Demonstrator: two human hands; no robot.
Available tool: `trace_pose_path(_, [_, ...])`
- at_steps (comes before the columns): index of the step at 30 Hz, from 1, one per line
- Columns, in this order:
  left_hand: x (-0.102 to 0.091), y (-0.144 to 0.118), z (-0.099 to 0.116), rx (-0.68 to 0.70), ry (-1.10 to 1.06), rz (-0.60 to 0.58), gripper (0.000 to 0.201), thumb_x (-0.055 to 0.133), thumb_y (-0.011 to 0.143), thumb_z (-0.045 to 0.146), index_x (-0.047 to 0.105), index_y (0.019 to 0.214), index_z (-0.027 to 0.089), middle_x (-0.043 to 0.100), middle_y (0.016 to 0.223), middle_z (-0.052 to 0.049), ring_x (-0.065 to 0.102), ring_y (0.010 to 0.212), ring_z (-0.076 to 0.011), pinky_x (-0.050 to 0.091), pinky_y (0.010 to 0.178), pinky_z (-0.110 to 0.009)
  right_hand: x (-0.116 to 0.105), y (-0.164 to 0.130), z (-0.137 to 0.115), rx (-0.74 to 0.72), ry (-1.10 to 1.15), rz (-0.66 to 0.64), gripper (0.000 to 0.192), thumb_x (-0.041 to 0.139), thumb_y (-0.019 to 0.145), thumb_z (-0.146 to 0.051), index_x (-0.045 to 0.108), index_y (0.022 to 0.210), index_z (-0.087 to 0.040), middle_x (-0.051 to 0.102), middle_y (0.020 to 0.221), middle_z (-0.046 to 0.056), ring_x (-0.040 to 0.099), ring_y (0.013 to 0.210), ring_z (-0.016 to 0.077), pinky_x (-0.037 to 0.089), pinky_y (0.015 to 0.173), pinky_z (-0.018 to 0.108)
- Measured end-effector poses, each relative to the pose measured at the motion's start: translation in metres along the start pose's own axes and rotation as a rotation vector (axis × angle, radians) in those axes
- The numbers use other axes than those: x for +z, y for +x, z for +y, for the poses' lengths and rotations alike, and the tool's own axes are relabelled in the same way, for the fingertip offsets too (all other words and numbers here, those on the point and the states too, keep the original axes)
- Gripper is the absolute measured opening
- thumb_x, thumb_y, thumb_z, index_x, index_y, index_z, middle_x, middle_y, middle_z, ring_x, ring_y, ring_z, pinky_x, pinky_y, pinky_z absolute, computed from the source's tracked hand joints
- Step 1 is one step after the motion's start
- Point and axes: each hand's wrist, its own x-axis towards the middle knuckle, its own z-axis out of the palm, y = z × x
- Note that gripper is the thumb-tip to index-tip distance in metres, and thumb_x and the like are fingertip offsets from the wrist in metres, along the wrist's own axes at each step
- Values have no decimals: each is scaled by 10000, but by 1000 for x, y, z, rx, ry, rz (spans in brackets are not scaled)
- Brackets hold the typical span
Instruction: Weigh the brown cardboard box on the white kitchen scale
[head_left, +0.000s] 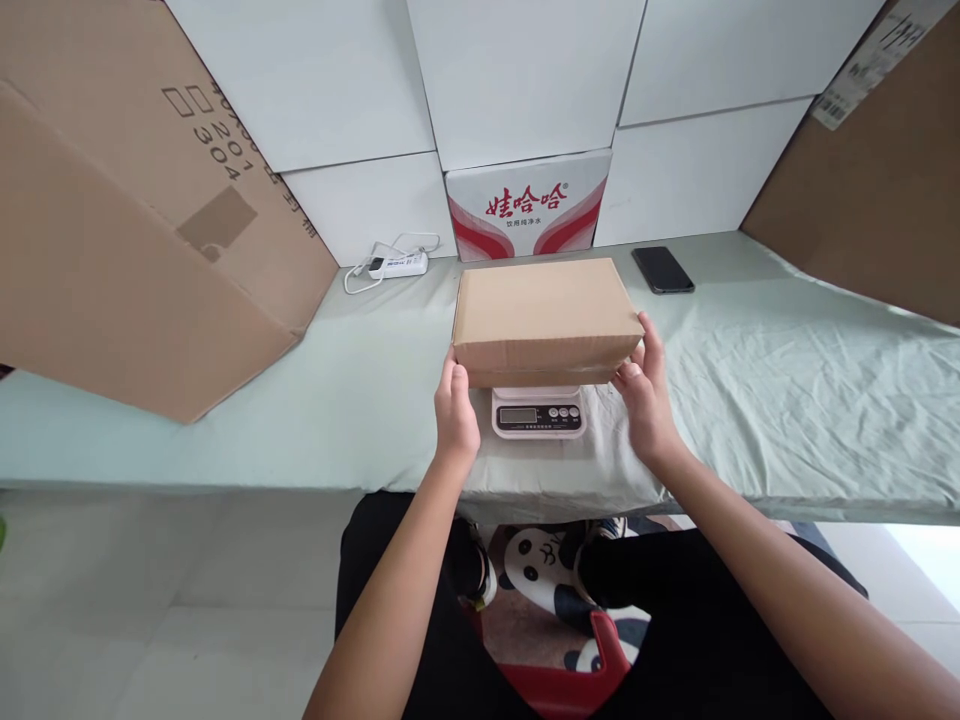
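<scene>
Weighing step, looks like: both hands, left hand [456, 412] and right hand [646, 398], grip closed around the plain brown cardboard box [546, 318] atop the small pink-white digital scale [538, 411]; letting go cleanly probably comes next.

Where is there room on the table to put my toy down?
Bare cloth lies left of the box, between the charger and the big cardboard sheet, and right of the phone. The middle is crowded: left hand, right hand, scale.

A plain brown cardboard box [546, 318] is seen above a white scale [538, 411] trimmed in pink; pale green cloth [750, 400] is spread beneath; a black phone [662, 269] is seen nearby.
</scene>
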Motion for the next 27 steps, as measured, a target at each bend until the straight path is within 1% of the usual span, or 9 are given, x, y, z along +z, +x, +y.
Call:
trace_pose_path(3, [0, 0, 1, 5, 0, -7, 765, 497, 1050, 814, 647, 1593, 296, 634, 1714, -100, 501, 1681, -343, 414, 1389, -495, 0, 0, 1, -9, -12, 9, 783, 532, 1040, -745, 252, 1741, -535, 364, 1888, -22, 342, 1775, 359, 298, 1438, 755])
trace_pose_path(8, [3, -2, 1, 9, 3, -15, 779, 488, 1049, 823, 641, 1604, 298, 620, 1734, -94, 508, 1678, -346, 424, 1385, -495, 2, -2, 1, -1, -14, 7, 783, 533, 1042, -738, 255, 1742, -525, 335, 1898, -15, 306, 1787, 362, 284, 1437, 759])
trace_pose_path(11, [-3, 1, 3, 9, 20, 1, 773, 486, 1061, 794, 615, 1634, 292, 561, 1786, -95, 470, 1709, -331, 391, 1410, -487, 0, -2, -2, 2, -28, 57, 781, 534, 1034, -743, 271, 1737, -526, 380, 1860, 16, 377, 1750, 382, 320, 1409, 775])
trace_pose_path(14, [-24, 12, 10, 45, 41, 157, 778, 456, 1073, 758, 571, 1674, 277, 448, 1861, -87, 351, 1771, -286, 308, 1448, -441, -11, 4, -6, -16, -9, 246, 752, 549, 1003, -750, 347, 1693, -529, 412, 1797, 34, 439, 1708, 392, 325, 1407, 770])
trace_pose_path(16, [-42, 22, 15, 52, 15, 279, 778, 380, 1085, 747, 564, 1678, 279, 413, 1880, -78, 316, 1783, -264, 307, 1445, -418, -24, 12, -6, -7, 46, 365, 720, 561, 974, -737, 402, 1645, -529, 442, 1748, 37, 460, 1692, 397, 326, 1410, 764])
trace_pose_path(18, [-55, 30, 19, 8, -13, 340, 782, 319, 1089, 741, 576, 1666, 280, 413, 1880, -80, 326, 1778, -257, 328, 1436, -406, -38, 22, -3, 20, 76, 410, 702, 564, 953, -717, 428, 1616, -535, 475, 1705, 44, 496, 1665, 403, 342, 1403, 763])
trace_pose_path(20, [-61, 34, 21, -33, -31, 349, 793, 290, 1090, 731, 587, 1655, 261, 422, 1873, -104, 348, 1770, -266, 347, 1427, -416, -49, 30, 3, 45, 60, 401, 704, 553, 944, -722, 436, 1613, -540, 500, 1677, 59, 540, 1629, 408, 375, 1385, 763])
trace_pose_path(23, [-57, 32, 21, -47, -38, 310, 776, 297, 1096, 696, 592, 1649, 238, 432, 1864, -129, 371, 1762, -279, 355, 1424, -449, -57, 37, 11, 54, 42, 396, 714, 518, 947, -763, 442, 1617, -528, 538, 1638, 79, 585, 1586, 419, 414, 1350, 776])
trace_pose_path(27, [-45, 26, 19, -42, -27, 260, 832, 331, 1083, 728, 576, 1663, 184, 424, 1861, -168, 367, 1762, -300, 343, 1430, -456, -54, 38, 15, 49, 65, 402, 702, 508, 954, -749, 443, 1607, -499, 564, 1614, 84, 612, 1559, 417, 421, 1343, 773])
